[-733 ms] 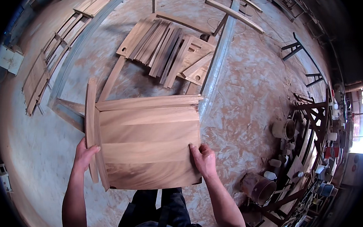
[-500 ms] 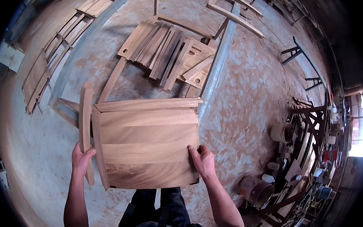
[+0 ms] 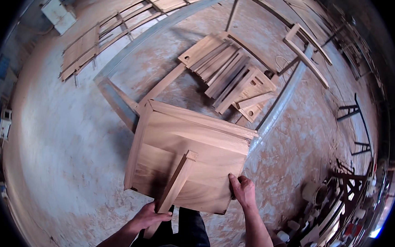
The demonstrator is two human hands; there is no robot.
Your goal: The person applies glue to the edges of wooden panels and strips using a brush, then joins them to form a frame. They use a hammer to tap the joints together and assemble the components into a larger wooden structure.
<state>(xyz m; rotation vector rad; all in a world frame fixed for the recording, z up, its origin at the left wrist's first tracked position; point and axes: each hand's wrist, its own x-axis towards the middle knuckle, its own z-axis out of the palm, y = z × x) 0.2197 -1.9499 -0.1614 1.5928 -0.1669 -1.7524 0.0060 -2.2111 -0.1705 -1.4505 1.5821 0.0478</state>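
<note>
A wooden panel (image 3: 205,144) with raised edge strips along its far and left sides lies before me, its far part over the metal frame. My right hand (image 3: 243,189) grips its right edge, thumb on top and fingers curled at the side. Closed around a squared wooden strip (image 3: 178,179), my left hand (image 3: 149,217) is at the panel's near edge. The strip slants up over the panel's face, its far end near the middle. I cannot tell whether it touches the panel.
Beyond the panel, dark and pale wooden slats (image 3: 227,73) lie on a board within the bluish metal frame (image 3: 278,103). Further slatted wooden pieces (image 3: 117,30) lie at the far left. Buckets (image 3: 314,192) and scrap wood crowd the right side. A dark metal stand (image 3: 349,112) is at the far right.
My left hand has brought the wooden strip from beside the panel's left edge to over its near part. My view has turned, so the room appears rotated.
</note>
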